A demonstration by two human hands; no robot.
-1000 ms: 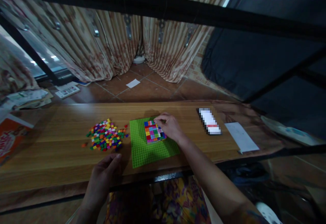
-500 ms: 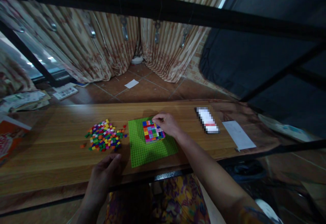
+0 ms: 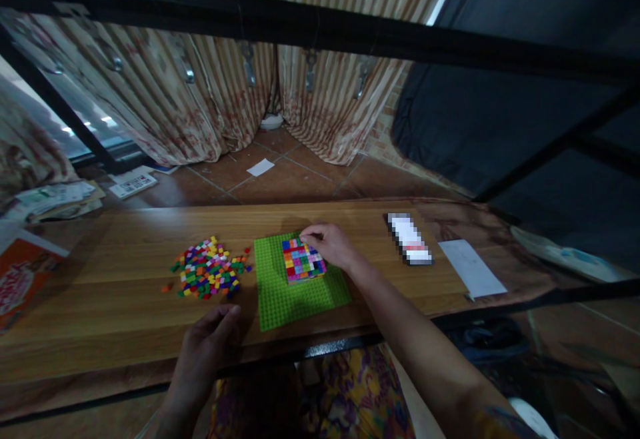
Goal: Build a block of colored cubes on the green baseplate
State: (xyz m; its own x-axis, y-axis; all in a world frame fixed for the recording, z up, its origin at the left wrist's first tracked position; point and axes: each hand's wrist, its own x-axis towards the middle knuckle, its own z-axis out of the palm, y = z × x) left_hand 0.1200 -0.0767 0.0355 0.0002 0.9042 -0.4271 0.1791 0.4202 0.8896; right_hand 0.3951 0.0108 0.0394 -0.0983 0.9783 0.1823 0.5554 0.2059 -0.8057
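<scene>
Can see one multicoloured brick block (image 3: 303, 266) on the far middle part of one green baseplate (image 3: 277, 309), sides running roughly in line with the baseplate's. Looks nearly square on top; cannot name a long axis, with the far right part covered by the right hand (image 3: 331, 247). Find there thumb and forefinger tips brought together at the block's far edge; cannot tell of any brick pinched between. Note one pile of loose bricks (image 3: 207, 269) to the left, too many to count. Find the left hand (image 3: 207, 339) loosely curled over the near side of the desk (image 3: 125, 319), contents hidden. Count one phone (image 3: 410, 239) and one white sheet (image 3: 473, 269) farther right.
</scene>
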